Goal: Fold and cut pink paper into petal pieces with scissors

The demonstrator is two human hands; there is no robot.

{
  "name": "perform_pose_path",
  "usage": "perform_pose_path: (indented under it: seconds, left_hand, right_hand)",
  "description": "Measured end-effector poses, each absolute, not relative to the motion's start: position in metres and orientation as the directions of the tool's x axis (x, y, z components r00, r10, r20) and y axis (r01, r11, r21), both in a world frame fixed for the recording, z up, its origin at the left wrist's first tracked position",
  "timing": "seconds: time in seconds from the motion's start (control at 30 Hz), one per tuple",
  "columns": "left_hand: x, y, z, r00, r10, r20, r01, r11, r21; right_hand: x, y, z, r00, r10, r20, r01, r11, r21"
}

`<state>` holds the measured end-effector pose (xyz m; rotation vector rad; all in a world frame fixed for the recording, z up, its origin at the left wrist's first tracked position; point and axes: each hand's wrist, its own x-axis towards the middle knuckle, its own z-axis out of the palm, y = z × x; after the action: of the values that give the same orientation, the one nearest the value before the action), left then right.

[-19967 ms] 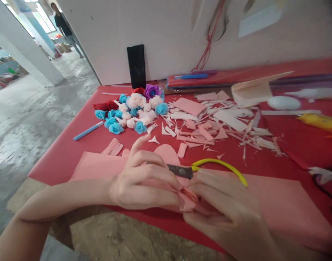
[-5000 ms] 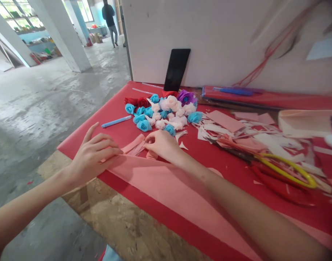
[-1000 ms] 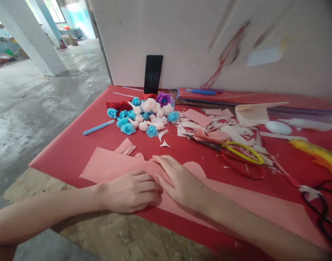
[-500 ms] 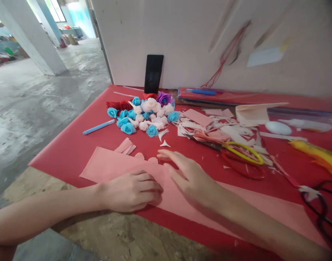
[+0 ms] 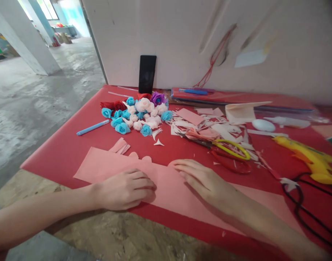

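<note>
— Two hands on what?
— Left hand (image 5: 127, 188), fingers curled, and right hand (image 5: 206, 179), fingers spread flat, both press the pink paper sheet (image 5: 171, 186) at the near edge of the red table (image 5: 65, 152); scissors (image 5: 225, 150) lie apart

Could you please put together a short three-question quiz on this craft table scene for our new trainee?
1. True or false: the left hand rests flat on the long pink paper sheet.
2. Which tool lies nearest the right hand? A) the scissors with yellow and red handles B) the yellow glue gun C) the light blue pen
3. Fill in: the small paper roses are piled in front of an upright black ____ leaning on the wall.

Key: 1 true; 2 A; 3 phone.
</note>
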<state>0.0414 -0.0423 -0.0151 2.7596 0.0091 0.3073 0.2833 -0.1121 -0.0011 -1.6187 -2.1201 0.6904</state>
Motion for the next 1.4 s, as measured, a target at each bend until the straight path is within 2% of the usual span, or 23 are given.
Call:
perform_pose_path:
  seconds: [0.63, 0.83, 1.17, 1.27, 1.4]
  left_hand:
    - [0.04, -0.043, -0.013, 0.969, 0.026, 0.246, -0.057, -0.945, 0.323]
    - [0.042, -0.044, -0.013, 0.977, 0.047, 0.208, -0.029, -0.938, 0.346]
    - [0.041, -0.043, -0.013, 0.981, 0.042, 0.189, -0.028, -0.935, 0.353]
    - [0.042, -0.044, -0.012, 0.984, 0.065, 0.166, 0.009, -0.947, 0.321]
    - [0.042, -0.044, -0.009, 0.993, 0.088, 0.085, 0.058, -0.949, 0.309]
  right_hand:
    - [0.258, -0.089, 0.001, -0.348, 0.937, 0.009, 0.66, 0.252, -0.708]
    - [0.259, -0.09, 0.001, -0.334, 0.942, 0.001, 0.642, 0.228, -0.732]
    - [0.262, -0.089, -0.002, -0.368, 0.929, 0.047, 0.658, 0.295, -0.692]
    - [0.26, -0.089, -0.002, -0.357, 0.932, 0.064, 0.665, 0.302, -0.683]
    - [0.27, -0.078, 0.009, -0.236, 0.963, 0.128, 0.731, 0.263, -0.63]
